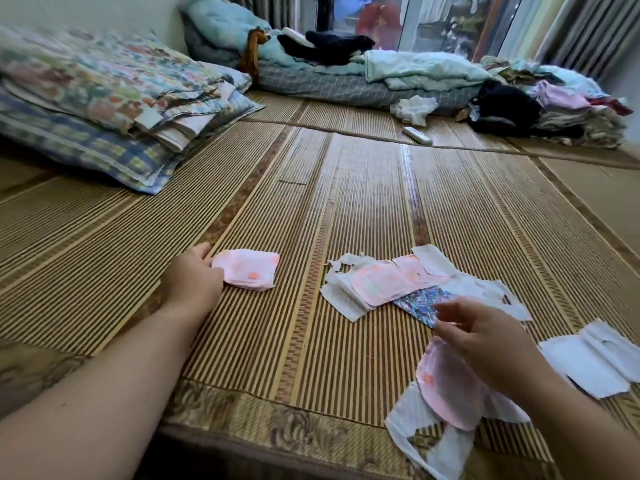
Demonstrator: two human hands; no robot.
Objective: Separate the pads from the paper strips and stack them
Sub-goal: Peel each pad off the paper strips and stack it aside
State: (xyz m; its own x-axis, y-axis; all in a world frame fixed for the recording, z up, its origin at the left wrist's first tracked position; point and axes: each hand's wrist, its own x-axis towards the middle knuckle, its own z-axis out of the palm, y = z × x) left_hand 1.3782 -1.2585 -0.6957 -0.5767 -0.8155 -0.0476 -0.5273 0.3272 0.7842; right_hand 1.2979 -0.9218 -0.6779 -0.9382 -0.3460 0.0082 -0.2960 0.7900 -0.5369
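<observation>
**A:** Head view: your left grip (pixel 194 282) sat at the edge of the pink stack (pixel 247 273) on the mat (pixel 311 202). Pinching or just touching, I couldn't tell.

**B:** Your right grip (pixel 485 337) was spread over the unsorted pile (pixel 377 284), nothing pinched. The risk, I'd say: your wrist hung over an unpeeled pad (pixel 446 393) and could drag it. A hasty tug might also tear the paper strips.

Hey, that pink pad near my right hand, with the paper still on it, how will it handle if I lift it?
Probably floppy: the pad lies curved over its crumpled paper strip. Likely very light, since it looks thin. The strip looks torn, so it may rip or trail along when pulled.
</observation>
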